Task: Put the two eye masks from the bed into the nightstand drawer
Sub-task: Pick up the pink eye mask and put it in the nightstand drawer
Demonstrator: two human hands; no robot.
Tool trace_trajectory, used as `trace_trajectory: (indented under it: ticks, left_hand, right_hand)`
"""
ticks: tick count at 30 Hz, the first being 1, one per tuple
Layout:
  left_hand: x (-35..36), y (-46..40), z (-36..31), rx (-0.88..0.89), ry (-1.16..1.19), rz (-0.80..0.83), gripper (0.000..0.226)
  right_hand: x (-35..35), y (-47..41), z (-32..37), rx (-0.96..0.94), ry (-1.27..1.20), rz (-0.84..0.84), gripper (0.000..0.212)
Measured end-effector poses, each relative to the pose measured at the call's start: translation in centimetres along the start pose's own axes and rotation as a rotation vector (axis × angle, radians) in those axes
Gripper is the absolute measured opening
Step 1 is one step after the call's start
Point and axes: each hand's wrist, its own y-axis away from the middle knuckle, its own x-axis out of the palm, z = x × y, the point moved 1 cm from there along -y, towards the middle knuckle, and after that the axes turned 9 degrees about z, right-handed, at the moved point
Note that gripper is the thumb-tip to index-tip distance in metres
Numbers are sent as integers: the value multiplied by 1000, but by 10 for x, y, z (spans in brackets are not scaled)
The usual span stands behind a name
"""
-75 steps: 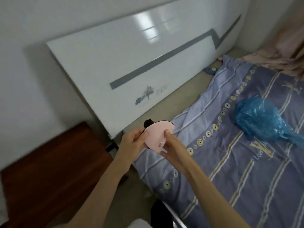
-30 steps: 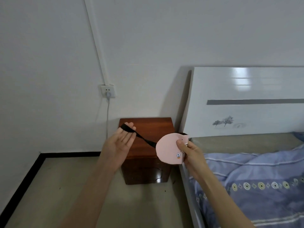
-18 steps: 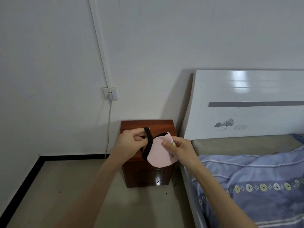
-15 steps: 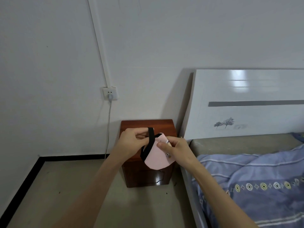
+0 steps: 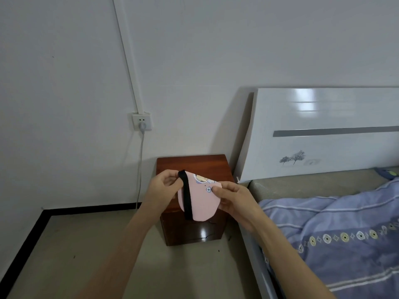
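A pink eye mask (image 5: 201,202) with a black elastic strap is folded and held in the air in front of the dark red wooden nightstand (image 5: 194,164). My left hand (image 5: 163,187) pinches the strap at the mask's left top edge. My right hand (image 5: 232,200) grips the mask's right side, thumb on its printed face. The nightstand's front is partly hidden behind the mask and hands; its drawer looks shut. I see only one mask here.
The bed stands at the right with a white headboard (image 5: 323,134) and a purple striped quilt (image 5: 336,238). A wall socket (image 5: 142,121) with a plugged cable is left of the nightstand. Beige floor (image 5: 71,251) lies at the lower left.
I turned from the bed to face the nightstand. My left hand drew the black strap out, then wrapped it over the folded pink mask; both hands now hold it closer together.
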Motion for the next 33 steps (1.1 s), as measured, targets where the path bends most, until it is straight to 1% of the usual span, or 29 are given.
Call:
trace_trajectory:
  ticks: [1, 4, 7, 12, 15, 18, 22, 25, 28, 31, 33]
  left_hand:
    - [-3, 1, 5, -22, 13, 25, 16]
    - [-11, 1, 14, -41, 35, 98, 18]
    - [-19, -4, 18, -33, 45, 126, 19]
    - [-22, -8, 25, -17, 25, 79, 21]
    - [-22, -7, 28, -9, -28, 151, 19]
    - [-20, -7, 30, -18, -105, 225, 26]
    - [-13, -11, 38, -56, -145, 266, 24]
    - [2, -18, 49, -106, -159, 299, 17]
    - [18, -30, 68, -153, -183, 293, 15]
    - [35, -48, 98, -208, -218, 292, 8]
    - [45, -60, 127, -245, -239, 269, 7]
  right_hand:
    - [2, -1, -3, -5, -9, -20, 12]
    - [10, -4, -8, -40, 64, -117, 8]
    - [15, -6, -10, -77, 121, -184, 8]
    - [15, -7, -12, -111, 213, -207, 8]
    - [17, -10, -16, -87, 291, -173, 7]
    - [20, -14, -20, -66, 371, -171, 8]
    - [12, -17, -32, -45, 351, -197, 3]
    - [-2, -20, -44, -17, 331, -211, 2]
    - [-20, -27, -58, 39, 293, -196, 1]
    - [-47, -44, -79, 119, 221, -200, 8]
    - [-70, -57, -98, 185, 195, -221, 13]
